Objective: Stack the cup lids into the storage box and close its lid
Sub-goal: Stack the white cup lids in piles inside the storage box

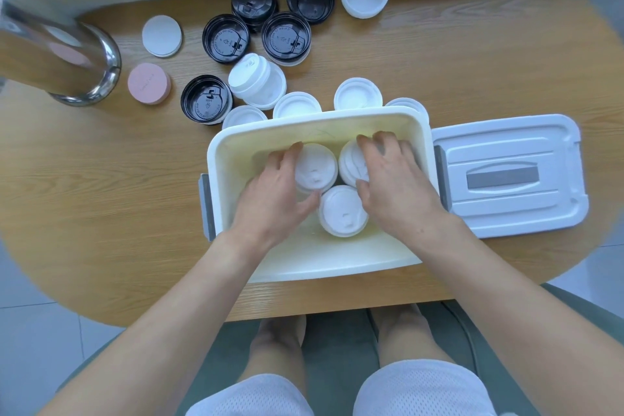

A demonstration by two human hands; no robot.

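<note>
Fingers grip lids above wooden table.

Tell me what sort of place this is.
Probably a café or drinks-shop work table, though a home is possible. An oval wood-grain table carries many black plastic coffee-cup lids and white plastic sip lids, and a shiny steel cylindrical container stands at its left end.

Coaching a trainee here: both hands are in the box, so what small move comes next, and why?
Probably let go and lift the left hand out toward the black lids: three white stacks already stand inside the box, many lids remain outside.
</note>
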